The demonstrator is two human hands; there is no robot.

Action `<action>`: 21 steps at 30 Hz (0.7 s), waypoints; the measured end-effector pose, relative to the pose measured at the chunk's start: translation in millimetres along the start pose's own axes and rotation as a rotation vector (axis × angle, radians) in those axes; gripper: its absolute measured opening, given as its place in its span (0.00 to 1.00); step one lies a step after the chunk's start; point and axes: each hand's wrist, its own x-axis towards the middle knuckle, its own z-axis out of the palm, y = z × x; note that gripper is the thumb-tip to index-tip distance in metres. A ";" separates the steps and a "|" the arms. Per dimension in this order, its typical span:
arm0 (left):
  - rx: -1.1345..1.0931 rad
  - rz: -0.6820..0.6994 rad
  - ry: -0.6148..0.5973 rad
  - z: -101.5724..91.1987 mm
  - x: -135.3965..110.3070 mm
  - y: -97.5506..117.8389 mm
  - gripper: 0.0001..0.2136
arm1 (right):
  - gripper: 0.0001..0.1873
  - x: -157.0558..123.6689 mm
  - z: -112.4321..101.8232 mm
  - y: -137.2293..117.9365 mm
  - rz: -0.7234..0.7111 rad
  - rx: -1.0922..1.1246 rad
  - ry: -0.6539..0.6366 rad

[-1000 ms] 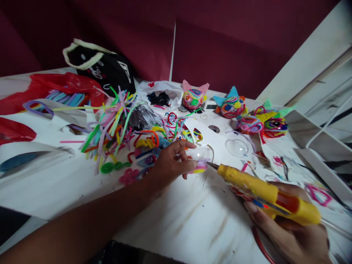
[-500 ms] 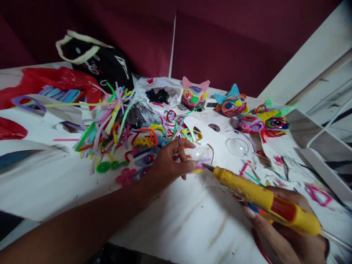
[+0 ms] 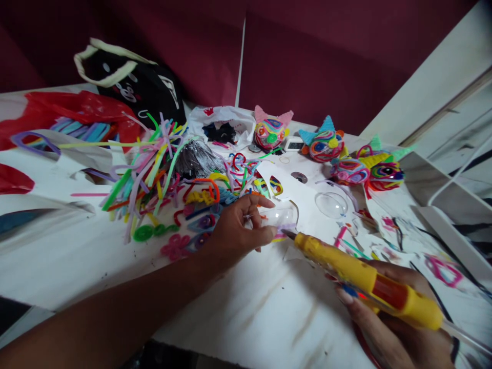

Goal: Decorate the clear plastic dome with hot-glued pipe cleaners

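Observation:
Between the thumb and fingers of my left hand (image 3: 244, 223) is a clear plastic dome (image 3: 282, 215), with purple, pink and yellow pipe cleaner strips along its near edge. My right hand (image 3: 400, 312) is wrapped round a yellow hot glue gun (image 3: 346, 264), its red light lit and a glue stick out of the back. The dark nozzle points left, at or very near the purple strip; whether it touches I cannot tell. Left of my left hand lie a pink pipe cleaner flower (image 3: 176, 248) and green coils (image 3: 144, 232). A second clear dome (image 3: 331, 205) rests to the right.
Several colourful decorated balls with ears, one (image 3: 271, 130) pink-eared, stand along the back. A heap of pipe cleaners (image 3: 154, 174) spreads at left, before a black bag (image 3: 138, 87) and red plastic bag (image 3: 77, 105). Scraps and a dark cable (image 3: 442, 246) lie at right.
The glue gun has shifted slightly left, its nozzle closer along the dome's edge. My left hand keeps its hold nearly unmoved.

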 end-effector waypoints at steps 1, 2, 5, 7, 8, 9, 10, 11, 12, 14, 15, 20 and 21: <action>0.012 0.004 0.002 -0.2 -0.3 0.2 0.16 | 0.18 0.4 -0.2 -0.8 -0.053 -0.056 0.004; 0.026 0.007 0.007 -0.4 -0.7 0.5 0.16 | 0.18 0.6 -0.5 -1.6 -0.102 -0.107 0.005; 0.045 0.007 0.018 -0.8 -1.8 1.3 0.16 | 0.17 0.2 -1.0 -4.1 -0.133 -0.156 0.005; 0.028 0.005 0.015 -0.6 -1.9 1.7 0.16 | 0.17 -0.6 -1.2 -5.8 -0.110 -0.133 -0.011; 0.018 0.005 0.011 -0.4 -1.7 1.8 0.17 | 0.16 -0.8 -1.3 -6.5 -0.098 -0.119 -0.016; 0.010 0.005 0.009 0.0 -1.6 1.9 0.17 | 0.16 -0.8 -1.7 -6.8 -0.096 -0.115 -0.028; 0.006 0.005 0.011 0.3 -1.4 2.1 0.17 | 0.16 -0.6 -2.2 -6.6 -0.112 -0.123 -0.041; 0.004 0.004 0.017 0.7 -1.2 2.3 0.17 | 0.16 -0.2 -2.9 -6.0 -0.135 -0.147 -0.044; 0.003 0.000 0.021 1.1 -1.2 2.6 0.17 | 0.15 0.4 -3.7 -5.0 -0.161 -0.178 -0.046; -0.002 -0.009 0.031 1.8 -1.5 3.2 0.17 | 0.15 1.5 -5.3 -2.2 -0.220 -0.227 -0.039; -0.006 -0.011 0.036 2.0 -1.8 3.6 0.17 | 0.15 1.9 -5.9 -0.7 -0.242 -0.236 -0.031; -0.012 -0.013 0.034 0.8 -2.3 4.0 0.17 | 0.15 3.6 -6.5 2.7 -0.279 -0.217 -0.026; -0.008 -0.011 0.028 0.3 -2.2 3.8 0.17 | 0.15 4.1 -6.5 2.7 -0.288 -0.220 -0.024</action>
